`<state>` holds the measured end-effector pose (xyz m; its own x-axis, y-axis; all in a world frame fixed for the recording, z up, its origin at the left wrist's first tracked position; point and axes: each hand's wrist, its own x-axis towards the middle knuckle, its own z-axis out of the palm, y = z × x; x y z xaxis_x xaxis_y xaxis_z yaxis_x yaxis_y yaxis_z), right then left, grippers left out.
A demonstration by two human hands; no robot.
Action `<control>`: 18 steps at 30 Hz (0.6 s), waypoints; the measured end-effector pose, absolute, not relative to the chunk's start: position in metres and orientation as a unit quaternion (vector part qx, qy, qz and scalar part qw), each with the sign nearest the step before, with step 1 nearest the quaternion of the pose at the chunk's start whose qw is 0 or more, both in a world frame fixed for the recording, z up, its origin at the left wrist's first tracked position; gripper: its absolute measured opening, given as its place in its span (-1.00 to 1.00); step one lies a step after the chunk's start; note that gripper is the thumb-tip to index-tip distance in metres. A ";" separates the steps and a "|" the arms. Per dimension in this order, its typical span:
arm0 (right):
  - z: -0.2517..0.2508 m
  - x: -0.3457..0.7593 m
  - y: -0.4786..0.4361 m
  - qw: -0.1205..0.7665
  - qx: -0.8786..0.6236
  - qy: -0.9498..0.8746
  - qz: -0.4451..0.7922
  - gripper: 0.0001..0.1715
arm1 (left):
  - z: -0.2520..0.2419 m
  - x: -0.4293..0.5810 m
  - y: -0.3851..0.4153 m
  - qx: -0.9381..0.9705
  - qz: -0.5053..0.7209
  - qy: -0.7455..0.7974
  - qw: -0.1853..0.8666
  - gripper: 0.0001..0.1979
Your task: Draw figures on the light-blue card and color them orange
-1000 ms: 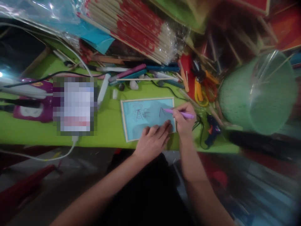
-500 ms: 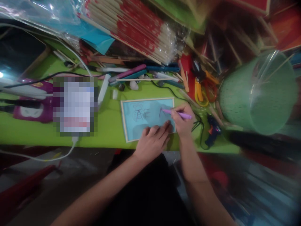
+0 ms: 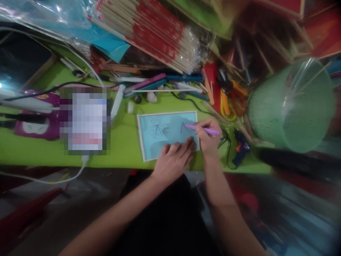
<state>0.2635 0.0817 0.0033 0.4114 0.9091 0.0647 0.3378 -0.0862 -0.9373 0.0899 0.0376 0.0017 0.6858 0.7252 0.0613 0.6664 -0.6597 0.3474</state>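
A light-blue board [image 3: 173, 140] with a thin pale wooden frame lies flat on the green tabletop. Dark letter-like marks, one resembling a decorated A, show on its left part, and a few strokes stand on its right. My right hand [image 3: 209, 137] grips a purple pen [image 3: 213, 131], its tip at the right-hand strokes. Across the board's lower edge rests my left hand [image 3: 174, 160], palm down with fingers stretched toward the right, just below the pen.
Behind the board lie several pens and markers [image 3: 149, 81], sticks in plastic wrap [image 3: 160, 32] and yellow-handled scissors [image 3: 225, 106]. A dark glue gun [image 3: 240, 149] and a green bucket [image 3: 293, 106] are at right. A purple power strip [image 3: 37, 124] sits at left beside a blurred-out item [image 3: 86, 122].
The pen and my right hand have shifted very slightly to the right, with the pen tip still by the right-hand strokes. My left hand stays in place.
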 end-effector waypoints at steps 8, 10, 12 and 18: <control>0.000 0.264 0.080 0.491 -0.669 -0.466 0.307 -0.84 | 0.002 0.090 0.037 0.904 0.094 0.386 0.158 -0.52; 0.000 0.264 0.080 0.484 -0.672 -0.470 0.306 -0.83 | 0.002 0.090 0.037 0.902 0.091 0.388 0.163 -0.52; -0.001 0.264 0.079 0.473 -0.674 -0.479 0.303 -0.83 | 0.001 0.090 0.036 0.901 0.089 0.389 0.170 -0.50; -0.002 0.266 0.079 0.468 -0.672 -0.495 0.290 -0.84 | -0.001 0.090 0.036 0.902 0.100 0.387 0.165 -0.51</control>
